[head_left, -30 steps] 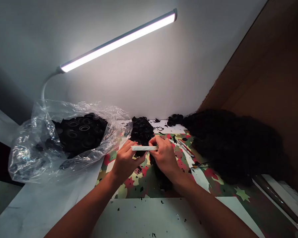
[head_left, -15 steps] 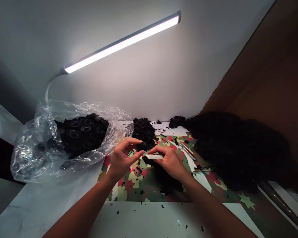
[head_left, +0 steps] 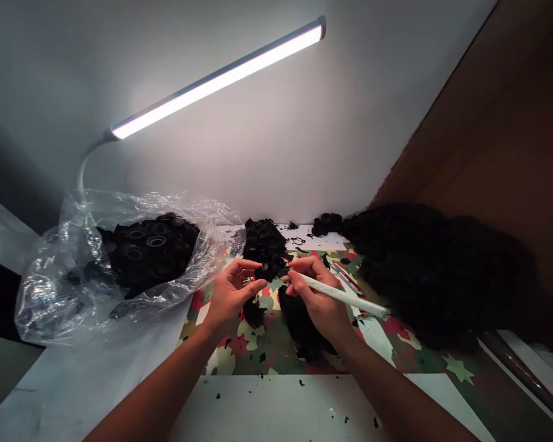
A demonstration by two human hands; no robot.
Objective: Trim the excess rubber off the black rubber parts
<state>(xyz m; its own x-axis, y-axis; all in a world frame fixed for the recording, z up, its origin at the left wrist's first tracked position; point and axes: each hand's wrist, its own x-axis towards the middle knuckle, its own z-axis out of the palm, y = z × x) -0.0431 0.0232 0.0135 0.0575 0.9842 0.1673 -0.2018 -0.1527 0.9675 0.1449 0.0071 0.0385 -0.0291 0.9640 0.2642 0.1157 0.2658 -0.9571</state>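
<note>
Between the thumb and fingers of my left hand (head_left: 233,291) is a small black ring-shaped rubber part (head_left: 268,271), its outline lost against the black scraps behind it. My right hand (head_left: 320,301) grips a slim white-handled tool (head_left: 345,294) like a pen, handle end pointing right and down. Its tip is close to the black part; I cannot make out what kind of tip it is. Under my right hand lies a dark heap of black pieces (head_left: 299,325) on the camouflage-patterned sheet (head_left: 276,362).
A clear plastic bag (head_left: 50,288) with black rubber rings (head_left: 152,242) stands at left. Black scraps (head_left: 265,236) are piled behind my hands, and a big black heap (head_left: 442,276) fills the right side. A red thin tool (head_left: 350,279) lies near it. A lamp (head_left: 221,80) shines above.
My right hand has turned, and the white tool now slants out to the right instead of pointing left. My left hand still holds the black part, now closer to the tool's tip.
</note>
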